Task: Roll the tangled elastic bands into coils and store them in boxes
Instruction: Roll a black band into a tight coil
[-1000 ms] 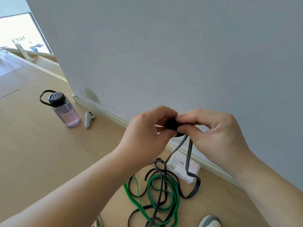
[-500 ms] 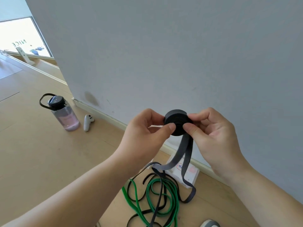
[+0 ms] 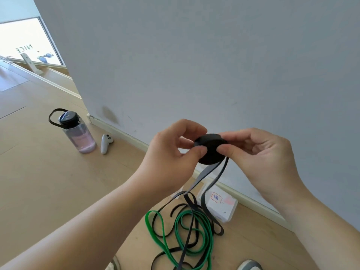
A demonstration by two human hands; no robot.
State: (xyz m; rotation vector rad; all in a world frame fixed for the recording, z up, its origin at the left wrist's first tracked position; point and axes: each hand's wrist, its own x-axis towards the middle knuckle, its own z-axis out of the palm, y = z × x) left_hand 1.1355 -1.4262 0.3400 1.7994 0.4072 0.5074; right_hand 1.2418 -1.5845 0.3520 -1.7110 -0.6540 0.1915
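A black elastic band is partly rolled into a tight coil [image 3: 210, 149], held up in front of the wall. My left hand [image 3: 171, 158] pinches the coil's left side between thumb and fingers. On the right side my right hand [image 3: 259, 154] pinches it the same way. Two loose strands of the black band [image 3: 206, 176] hang from the coil down to the floor. There they run into a tangle of black bands and a green elastic band [image 3: 187, 236]. A white box [image 3: 224, 207] with a red-edged label lies by the baseboard behind the tangle.
A clear bottle [image 3: 78, 133] with a black lid and loop stands on the wooden floor at the left. Beside it lies a white controller [image 3: 106, 143]. The grey wall [image 3: 194, 65] and its baseboard run close behind my hands. Shoe tips show at the bottom edge.
The coil has come out from behind my fingers and turned a little. It looks slightly larger, and the hanging strands have shifted as more band is wound on.
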